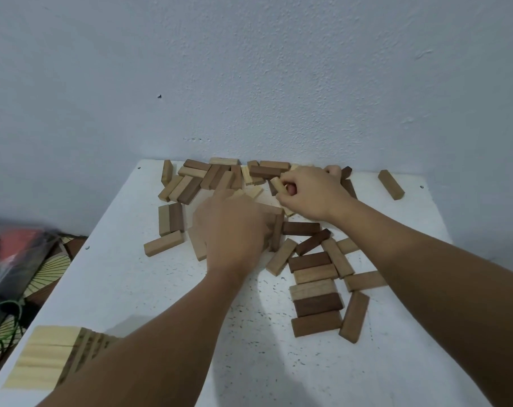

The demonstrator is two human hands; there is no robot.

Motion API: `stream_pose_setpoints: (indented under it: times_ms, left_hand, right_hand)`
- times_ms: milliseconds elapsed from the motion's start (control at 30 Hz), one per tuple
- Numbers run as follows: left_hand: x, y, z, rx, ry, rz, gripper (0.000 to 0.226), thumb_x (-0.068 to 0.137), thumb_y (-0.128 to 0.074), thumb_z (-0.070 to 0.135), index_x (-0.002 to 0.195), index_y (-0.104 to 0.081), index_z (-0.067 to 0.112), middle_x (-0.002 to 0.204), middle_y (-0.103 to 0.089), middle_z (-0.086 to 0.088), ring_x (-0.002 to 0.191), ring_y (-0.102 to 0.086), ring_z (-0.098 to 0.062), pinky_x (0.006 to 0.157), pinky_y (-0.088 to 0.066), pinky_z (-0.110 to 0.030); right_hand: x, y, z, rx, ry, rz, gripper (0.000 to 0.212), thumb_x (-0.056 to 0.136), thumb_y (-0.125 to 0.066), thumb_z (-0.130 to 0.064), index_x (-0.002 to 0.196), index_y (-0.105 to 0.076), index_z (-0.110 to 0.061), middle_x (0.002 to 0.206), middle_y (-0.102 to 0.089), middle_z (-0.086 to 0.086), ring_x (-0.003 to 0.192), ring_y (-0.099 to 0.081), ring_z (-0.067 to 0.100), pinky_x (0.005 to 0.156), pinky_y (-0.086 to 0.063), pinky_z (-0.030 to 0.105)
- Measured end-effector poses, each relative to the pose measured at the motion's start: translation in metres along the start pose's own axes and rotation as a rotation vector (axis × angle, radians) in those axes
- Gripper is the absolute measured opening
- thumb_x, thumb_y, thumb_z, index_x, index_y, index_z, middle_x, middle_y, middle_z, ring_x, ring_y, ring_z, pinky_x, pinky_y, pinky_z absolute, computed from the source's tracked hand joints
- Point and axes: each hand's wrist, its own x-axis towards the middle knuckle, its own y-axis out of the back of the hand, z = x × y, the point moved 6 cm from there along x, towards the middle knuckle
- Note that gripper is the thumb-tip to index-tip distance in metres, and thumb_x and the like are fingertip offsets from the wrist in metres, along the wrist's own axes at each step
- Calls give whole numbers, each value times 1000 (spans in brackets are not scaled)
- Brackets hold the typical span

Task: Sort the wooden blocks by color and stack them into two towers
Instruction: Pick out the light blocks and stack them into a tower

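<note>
Mostly smooth oblong wooden blocks (pixel 314 274), right hand (pixel 311 192) pinching pale block (pixel 278 185), left hand (pixel 234 230) blurred.

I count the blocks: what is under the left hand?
Block ends show at the edges of the left hand: pale ones beyond its fingertips, a darker block at its right. The rest is covered.

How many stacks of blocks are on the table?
1 for sure: a light stack at the table's near left corner, partly behind the left arm. Blocks under the left hand may be a second; it hides them.
</note>
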Motion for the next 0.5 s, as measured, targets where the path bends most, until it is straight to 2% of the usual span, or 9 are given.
stream_pose_setpoints:
  times_ms: [133,267,500]
  left_hand:
    - [2,5,-10,35,156,76,39,98,-39,36,120,-70,29,140,-48,1,135,-31,-27,117,-17,-47]
    - [3,3,-13,79,174,78,39,92,-44,32,115,-76,29,138,-49,-4,132,-32,-30,117,-18,-50]
    - [3,1,-10,72,155,-23,38,94,-43,41,105,-79,39,146,-43,0,135,-24,-30,122,-9,-50]
  right_hand:
    - [-6,-8,-1,-74,-26,-19,19,88,-59,-47,79,-56,-31,76,-65,-13,86,-59,13,81,-17,39]
    - [-10,-7,7,28,-142,-78,24,85,-66,-55,99,-58,-38,83,-64,-17,90,-58,10,87,-26,41]
    - [-14,-9,2,-41,-233,-24,14,95,-62,-47,95,-65,-33,87,-65,-12,90,-60,17,83,-22,42]
